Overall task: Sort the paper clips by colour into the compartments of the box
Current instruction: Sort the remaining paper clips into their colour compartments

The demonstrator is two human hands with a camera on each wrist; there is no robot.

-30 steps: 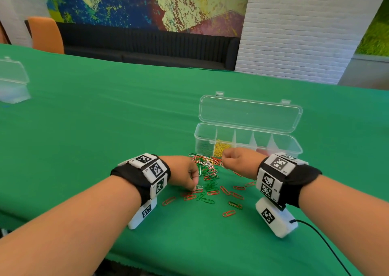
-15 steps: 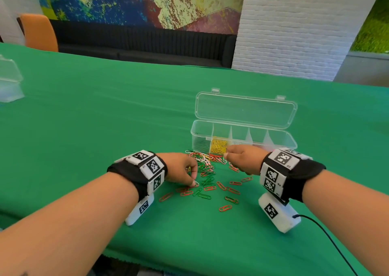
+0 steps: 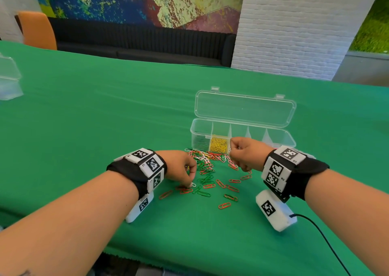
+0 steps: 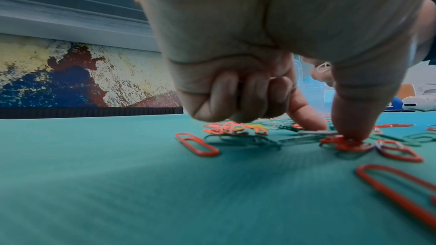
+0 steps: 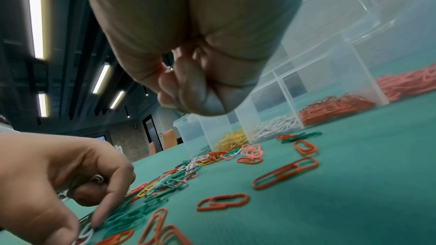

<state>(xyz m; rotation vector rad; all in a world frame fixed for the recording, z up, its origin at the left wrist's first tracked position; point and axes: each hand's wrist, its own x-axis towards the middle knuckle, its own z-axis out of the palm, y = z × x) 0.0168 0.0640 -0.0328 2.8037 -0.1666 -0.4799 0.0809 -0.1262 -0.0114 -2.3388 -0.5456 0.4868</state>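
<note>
A loose pile of red, green and white paper clips (image 3: 205, 162) lies on the green cloth in front of the clear box (image 3: 201, 128), whose lid (image 3: 244, 109) stands open. Its compartments hold green, yellow (image 3: 219, 144), white (image 5: 276, 125), orange (image 5: 335, 107) and pink clips. My left hand (image 3: 185, 170) is down at the pile's near left. Its thumb and index finger pinch a white clip (image 3: 193, 184) on the cloth, and another white clip (image 5: 97, 178) sits in its curled fingers. My right hand (image 3: 246, 153) is a raised fist in front of the box, gripping a white clip (image 4: 323, 67).
Single red and green clips (image 3: 224, 205) are scattered toward the table's near edge. A second clear container (image 3: 9, 80) stands at the far left. An orange chair (image 3: 36, 30) and a black sofa are behind the table. A black cable (image 3: 320, 233) trails from my right wrist.
My right fist has lifted a little and moved closer to the box front. My left hand has stayed at the pile, its fingertips now on a white clip.
</note>
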